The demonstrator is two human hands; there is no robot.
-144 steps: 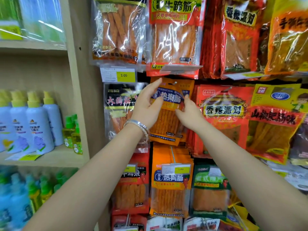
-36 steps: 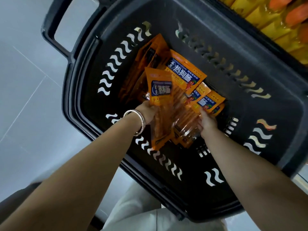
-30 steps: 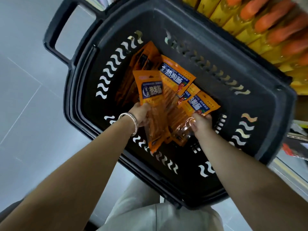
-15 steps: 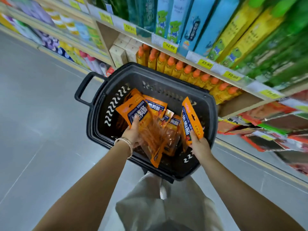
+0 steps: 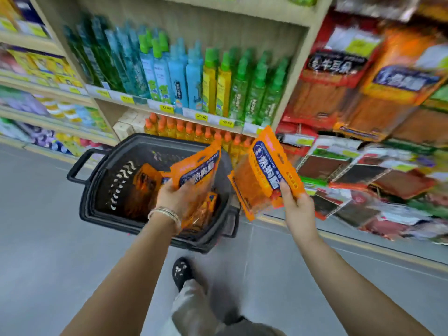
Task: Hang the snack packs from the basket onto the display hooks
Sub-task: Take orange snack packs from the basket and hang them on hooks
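A black plastic basket stands on the grey floor below the shelves, with several orange snack packs lying inside. My left hand grips one orange snack pack above the basket's right half. My right hand holds a second orange snack pack by its lower edge, lifted clear to the right of the basket. The display hooks with hanging red and orange packs fill the blurred right side.
Wooden shelves hold blue and green bottles above a row of orange-capped bottles right behind the basket. Yellow price tags line the shelf edge. My shoe and trouser leg stand on the open grey floor near the basket.
Both hands have lifted their packs higher out of the basket, the right one swinging out to the right. My view has tilted up from the basket toward the shelves and hanging packs.
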